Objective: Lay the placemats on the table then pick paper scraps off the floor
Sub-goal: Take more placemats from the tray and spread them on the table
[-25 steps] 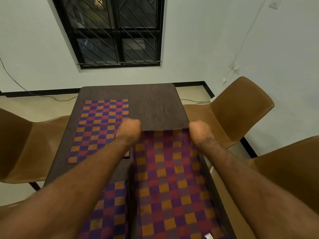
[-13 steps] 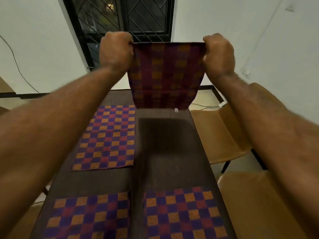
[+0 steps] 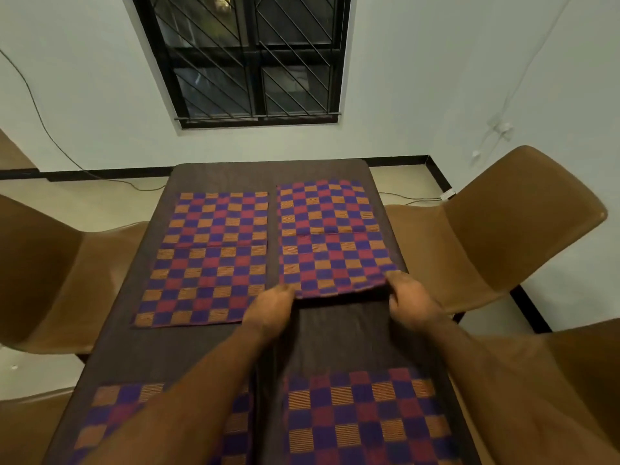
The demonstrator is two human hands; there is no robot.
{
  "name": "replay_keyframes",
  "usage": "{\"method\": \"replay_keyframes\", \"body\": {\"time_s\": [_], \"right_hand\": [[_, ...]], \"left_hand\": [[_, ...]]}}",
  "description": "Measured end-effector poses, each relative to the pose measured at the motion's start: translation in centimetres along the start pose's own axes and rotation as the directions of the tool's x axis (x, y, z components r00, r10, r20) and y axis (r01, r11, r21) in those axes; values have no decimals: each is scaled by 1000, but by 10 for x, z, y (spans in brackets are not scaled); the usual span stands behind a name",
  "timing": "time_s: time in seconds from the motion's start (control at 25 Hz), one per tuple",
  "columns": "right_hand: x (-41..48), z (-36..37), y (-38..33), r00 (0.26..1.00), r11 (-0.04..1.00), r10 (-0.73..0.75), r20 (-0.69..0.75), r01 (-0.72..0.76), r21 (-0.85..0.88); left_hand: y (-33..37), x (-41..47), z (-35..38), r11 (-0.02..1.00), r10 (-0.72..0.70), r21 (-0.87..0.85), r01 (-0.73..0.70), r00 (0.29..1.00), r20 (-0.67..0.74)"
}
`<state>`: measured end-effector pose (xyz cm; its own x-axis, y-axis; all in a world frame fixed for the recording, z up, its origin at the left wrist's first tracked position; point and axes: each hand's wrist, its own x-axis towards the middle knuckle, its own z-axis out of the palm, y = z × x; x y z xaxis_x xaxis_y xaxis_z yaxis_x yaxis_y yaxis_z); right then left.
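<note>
Nearest the camera, two placemats are lying flat at the near end of the table (image 3: pixel 188 357): the near left placemat (image 3: pixel 110 414), partly hidden by the left forearm, and the near right placemat (image 3: pixel 362 417). Beyond them, a band of bare tabletop is separating this pair from the hands.

The left hand (image 3: pixel 268 310) is pinching the near left corner of the far right placemat (image 3: pixel 330 236). The right hand (image 3: pixel 411 302) is pinching its near right corner. Both hands are clamped on the cloth with fingers curled.

The mat is extending directly away from both hands, with its long axis running along the table's length. Its far portion is resting on the table. Its near edge is being held slightly raised, with a shadow showing beneath it. Neither hand is nearer, since each is holding one corner.

Judgement: the placement is nearly complete, and the next move calls for lowering the near edge straight down and letting go. The mat's right side is lying close to the table's right edge, and the mat is sitting slightly farther out than the far left placemat (image 3: pixel 208 256) beside it. The scrap-collecting step is not yet begun.
</note>
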<state>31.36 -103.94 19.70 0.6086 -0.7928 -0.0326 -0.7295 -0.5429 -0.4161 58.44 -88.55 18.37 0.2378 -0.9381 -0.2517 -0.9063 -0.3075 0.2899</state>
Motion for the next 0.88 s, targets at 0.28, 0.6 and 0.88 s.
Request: {"method": "replay_keyframes", "body": {"time_s": [0.28,0.6,0.88], "right_hand": [[-21,28,16,989,998,65,133,-64,-13],[-36,30,18,996,1000,29,80,-29,0],[-40,35,19,996,999,18,87,-16,-31]], "left_hand": [[3,-3,28,997,-8,72,13,998,-58],[3,-15,34,993,52,111,-47,998,-42],[2,-19,37,975,63,215,-55,998,-29]]}}
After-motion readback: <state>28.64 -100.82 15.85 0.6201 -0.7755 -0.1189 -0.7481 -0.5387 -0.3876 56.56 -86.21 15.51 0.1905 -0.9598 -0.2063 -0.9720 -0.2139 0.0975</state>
